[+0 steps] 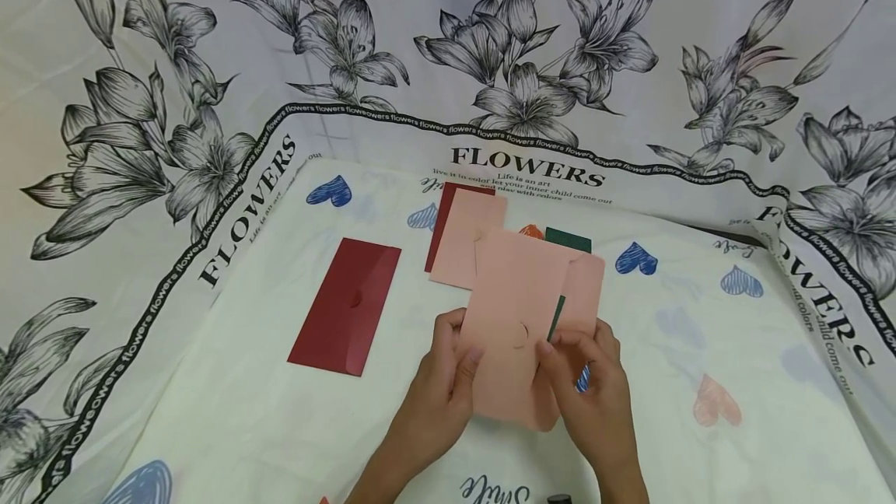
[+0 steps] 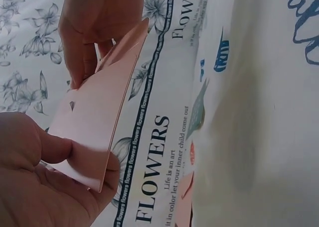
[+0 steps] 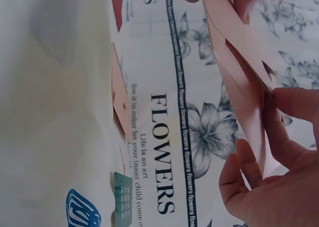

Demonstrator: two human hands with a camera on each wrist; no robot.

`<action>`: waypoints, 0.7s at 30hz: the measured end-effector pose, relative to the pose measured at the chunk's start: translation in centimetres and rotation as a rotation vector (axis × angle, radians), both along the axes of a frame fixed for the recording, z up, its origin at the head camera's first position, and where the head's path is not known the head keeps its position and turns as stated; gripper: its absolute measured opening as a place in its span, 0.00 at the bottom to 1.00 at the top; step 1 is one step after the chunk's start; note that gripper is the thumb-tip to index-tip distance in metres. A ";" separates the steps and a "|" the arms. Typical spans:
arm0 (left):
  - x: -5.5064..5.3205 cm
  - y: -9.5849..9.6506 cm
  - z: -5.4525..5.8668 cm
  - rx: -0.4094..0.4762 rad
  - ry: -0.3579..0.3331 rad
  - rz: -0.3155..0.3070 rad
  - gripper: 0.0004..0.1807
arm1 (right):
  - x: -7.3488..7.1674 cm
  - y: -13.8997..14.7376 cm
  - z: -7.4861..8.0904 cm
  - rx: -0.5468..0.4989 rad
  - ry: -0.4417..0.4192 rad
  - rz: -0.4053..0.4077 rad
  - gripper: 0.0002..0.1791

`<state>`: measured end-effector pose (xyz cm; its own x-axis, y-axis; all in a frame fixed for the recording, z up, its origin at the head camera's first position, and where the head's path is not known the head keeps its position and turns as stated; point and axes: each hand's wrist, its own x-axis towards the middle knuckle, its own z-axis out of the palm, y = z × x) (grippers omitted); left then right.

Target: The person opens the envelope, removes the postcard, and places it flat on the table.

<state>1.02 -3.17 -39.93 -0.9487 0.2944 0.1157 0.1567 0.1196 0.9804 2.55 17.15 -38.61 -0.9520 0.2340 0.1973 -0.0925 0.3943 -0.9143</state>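
A pink paper envelope (image 1: 514, 278) is held up over the cloth by both hands. My left hand (image 1: 441, 387) grips its left edge, thumb on the near face and fingers behind. At the right, my right hand (image 1: 595, 387) pinches the edge of a folded panel between thumb and forefinger; the right wrist view shows a gap between the paper layers (image 3: 244, 67) there. Curved slits mark the near face. Beside the right fingertips shows a narrow dark green strip (image 1: 556, 317); whether it is inside or behind the envelope, I cannot tell.
A dark red envelope (image 1: 346, 306) lies flat to the left. Behind the held envelope lie another pink envelope (image 1: 458, 236), a dark red one (image 1: 439, 224) partly under it, and a dark green card (image 1: 568, 239). A small dark object (image 1: 560, 498) shows at the bottom edge.
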 end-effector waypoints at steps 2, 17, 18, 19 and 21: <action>0.0 -0.1 0.0 0.000 -0.004 0.006 0.19 | 0.0 0.2 -0.1 -0.036 -0.009 0.023 0.02; -0.5 -1.7 0.0 -0.041 -0.031 0.090 0.22 | -0.7 2.5 0.1 -0.063 0.017 -0.114 0.08; -0.5 -1.7 0.0 -0.042 -0.032 0.090 0.22 | -0.7 2.6 0.1 -0.059 0.013 -0.122 0.08; -0.5 -1.7 0.1 -0.042 -0.035 0.090 0.22 | -0.7 2.6 0.0 -0.050 0.008 -0.129 0.08; -0.4 -1.8 0.1 -0.043 -0.038 0.089 0.22 | -0.7 2.7 0.0 -0.034 0.005 -0.133 0.09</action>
<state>0.57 -4.98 -39.83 -0.9747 0.2132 0.0677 0.1061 0.1739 0.9790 1.90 19.85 -38.62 -0.9113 0.3643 0.1918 -0.0461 0.3726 -0.9269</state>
